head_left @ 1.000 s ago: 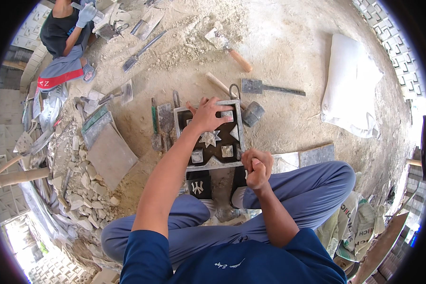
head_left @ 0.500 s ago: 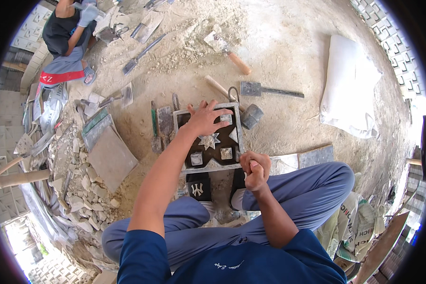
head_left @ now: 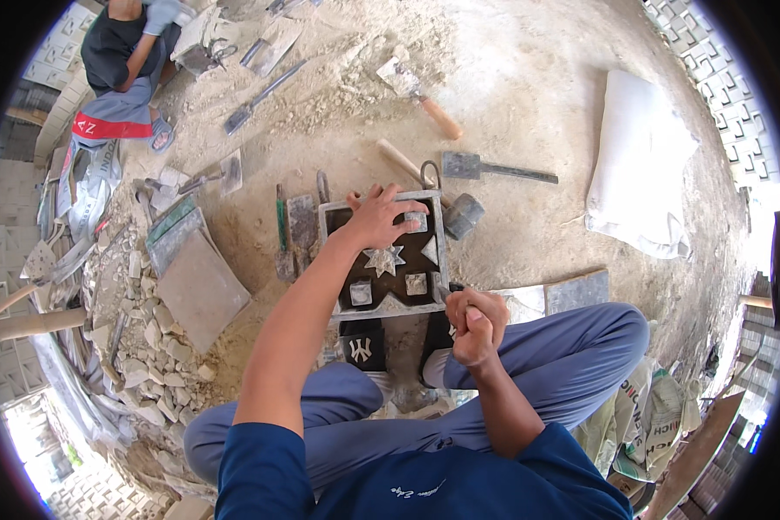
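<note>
On the ground before me lies a square grey metal mould (head_left: 443,251) with loop handles. Dark material fills it around a pale star-shaped block (head_left: 383,260) and several smaller square and triangular pieces. My left hand (head_left: 378,218) rests over its far part with fingers spread, the fingertips by a far-right square block (head_left: 416,222). At the near right corner my right hand (head_left: 477,325) is closed in a fist. A small dark end sticks out of the fist beside the mould's rim; what it belongs to is mostly hidden.
A mallet (head_left: 464,215) lies right of the mould, near a flat dark paddle (head_left: 498,167) and a wooden-handled trowel (head_left: 438,113). Thin slabs (head_left: 201,290) and rubble (head_left: 160,355) are at left, a white sack (head_left: 637,165) at right. Another person (head_left: 121,74) sits at far left.
My right hand has shifted slightly right and down, and a dark end now shows above the fist. My left hand stays over the mould. The other person has leaned, their gloved hand shifting.
</note>
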The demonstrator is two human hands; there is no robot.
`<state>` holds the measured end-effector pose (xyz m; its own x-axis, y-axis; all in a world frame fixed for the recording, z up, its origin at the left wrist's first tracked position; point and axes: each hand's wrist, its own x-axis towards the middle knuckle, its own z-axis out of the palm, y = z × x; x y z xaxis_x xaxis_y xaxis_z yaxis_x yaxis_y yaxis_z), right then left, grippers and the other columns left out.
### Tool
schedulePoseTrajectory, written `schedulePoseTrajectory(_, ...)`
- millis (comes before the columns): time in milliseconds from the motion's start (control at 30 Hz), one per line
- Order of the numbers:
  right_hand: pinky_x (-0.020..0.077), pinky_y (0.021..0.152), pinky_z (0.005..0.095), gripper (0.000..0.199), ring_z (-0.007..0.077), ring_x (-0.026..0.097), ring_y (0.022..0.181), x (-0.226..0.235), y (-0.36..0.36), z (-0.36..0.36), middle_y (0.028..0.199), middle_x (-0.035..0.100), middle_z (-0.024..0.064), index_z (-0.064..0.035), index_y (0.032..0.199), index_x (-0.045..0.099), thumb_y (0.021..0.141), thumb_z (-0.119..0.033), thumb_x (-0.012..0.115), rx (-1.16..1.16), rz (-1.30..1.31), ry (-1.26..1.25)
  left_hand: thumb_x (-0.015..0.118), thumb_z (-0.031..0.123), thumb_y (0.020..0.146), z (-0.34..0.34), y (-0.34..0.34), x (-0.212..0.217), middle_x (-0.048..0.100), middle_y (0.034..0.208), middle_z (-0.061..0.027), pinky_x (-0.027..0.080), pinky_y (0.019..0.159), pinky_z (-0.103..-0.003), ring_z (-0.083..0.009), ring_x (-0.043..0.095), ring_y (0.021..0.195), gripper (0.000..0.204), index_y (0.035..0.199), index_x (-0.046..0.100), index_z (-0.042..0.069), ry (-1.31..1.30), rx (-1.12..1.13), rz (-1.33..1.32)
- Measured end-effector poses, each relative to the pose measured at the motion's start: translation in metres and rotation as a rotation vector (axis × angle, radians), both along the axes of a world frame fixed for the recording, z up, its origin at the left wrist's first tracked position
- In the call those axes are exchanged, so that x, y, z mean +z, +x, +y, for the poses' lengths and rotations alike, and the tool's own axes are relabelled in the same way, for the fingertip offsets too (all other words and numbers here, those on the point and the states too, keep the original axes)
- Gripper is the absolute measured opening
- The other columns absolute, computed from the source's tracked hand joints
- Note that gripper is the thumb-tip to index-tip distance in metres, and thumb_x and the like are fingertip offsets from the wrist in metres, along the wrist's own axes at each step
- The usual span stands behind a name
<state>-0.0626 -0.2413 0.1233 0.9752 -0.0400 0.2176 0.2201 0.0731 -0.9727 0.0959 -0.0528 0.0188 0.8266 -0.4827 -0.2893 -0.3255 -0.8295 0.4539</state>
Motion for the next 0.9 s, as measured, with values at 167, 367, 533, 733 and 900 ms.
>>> schedulePoseTrajectory(167,0.0216,0.043,0.0321,0.040,0.0125,0.032,0.043,-0.004,0.013,0.007,0.048,0.034,0.0035,-0.0029,0.057,0.037,0.089,-0.026,0.048,0.042,0.082,-0.025,0.059,0.053,0.103,-0.003,0.003,-0.004,0.051,0.147,-0.0061,0.019,0.105,-0.079,-0.0328,0.041,0.144,0.031,0.132,0.067,0.050,-0.003,-0.003,0.022)
schedulePoseTrajectory(367,0.0208,0.043,0.0330,0.040,0.0124,0.032,0.044,-0.011,0.003,0.000,0.050,0.037,0.0039,-0.0008,0.060,0.038,0.091,-0.025,0.044,0.002,-0.046,-0.063,0.055,0.054,0.104,-0.002,0.005,-0.005,0.050,0.145,-0.0059,0.017,0.107,-0.084,-0.0326,0.040,0.144,0.030,0.133,0.066,0.053,-0.059,0.022,0.021)
schedulePoseTrajectory(533,0.0282,0.044,0.0329,0.032,0.0163,0.038,0.042,0.007,0.002,-0.008,0.052,0.040,0.0053,-0.0003,0.062,0.045,0.086,-0.022,0.045,0.035,0.004,0.056,0.058,0.048,0.104,-0.002,-0.005,-0.008,0.053,0.141,-0.0036,0.021,0.103,-0.077,-0.0300,0.042,0.143,0.028,0.129,0.069,0.050,-0.047,0.045,-0.005)
schedulePoseTrajectory(733,0.0205,0.046,0.0331,0.032,0.0121,0.026,0.048,-0.002,0.016,0.001,0.054,0.035,0.0034,-0.0036,0.059,0.036,0.088,-0.016,0.041,0.004,0.164,0.166,0.060,0.048,0.103,-0.007,-0.003,-0.004,0.055,0.134,-0.0030,0.020,0.104,-0.071,-0.0274,0.044,0.138,0.027,0.127,0.071,0.052,-0.020,0.047,0.014)
schedulePoseTrajectory(900,0.0218,0.049,0.0320,0.031,0.0114,0.030,0.052,-0.003,0.014,-0.001,0.056,0.035,0.0028,-0.0032,0.061,0.038,0.088,-0.018,0.038,0.038,0.127,0.001,0.060,0.048,0.103,-0.004,-0.003,-0.006,0.056,0.133,-0.0037,0.020,0.104,-0.071,-0.0271,0.045,0.137,0.027,0.127,0.071,0.050,-0.062,0.056,-0.039)
